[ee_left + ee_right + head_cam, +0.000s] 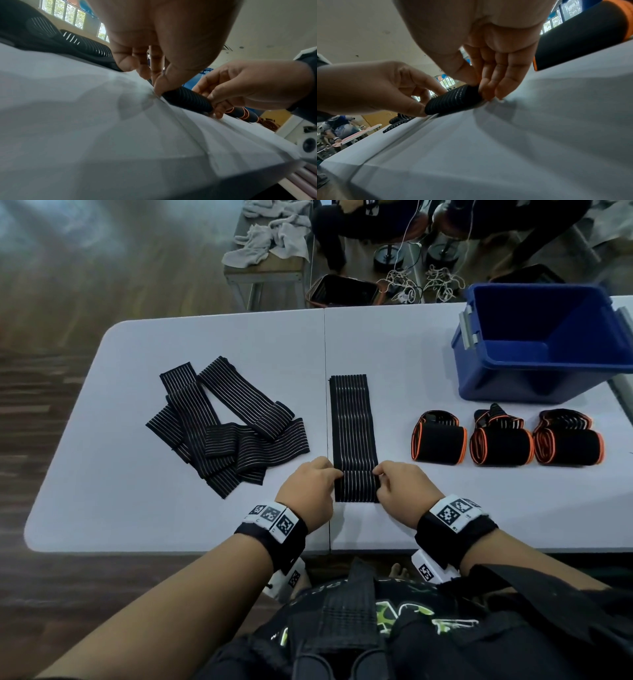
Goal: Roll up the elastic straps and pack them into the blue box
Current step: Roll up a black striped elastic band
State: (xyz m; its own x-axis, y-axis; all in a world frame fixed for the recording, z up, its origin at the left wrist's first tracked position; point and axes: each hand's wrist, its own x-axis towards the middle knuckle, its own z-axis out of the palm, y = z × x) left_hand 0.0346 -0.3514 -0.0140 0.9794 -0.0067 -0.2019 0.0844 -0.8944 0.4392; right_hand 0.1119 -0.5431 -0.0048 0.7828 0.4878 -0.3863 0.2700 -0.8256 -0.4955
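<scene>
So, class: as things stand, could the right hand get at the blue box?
Probably yes, but not at once. The right hand pinches the striped strap and must first let go; bare table lies between, and the blue box stands open-topped, far right.

The strap (354, 436) stretched on the table is ribbed black elastic cloth with fine pale lines woven along it, matt. The loose straps (226, 424) show the same ribbed weave. The rolled wraps (439, 444) look like soft matt black fabric edged in orange. The blue box (507, 385) is smooth, faintly glossy plastic. The table (102, 474) is smooth, matt pale grey, probably plastic.
</scene>
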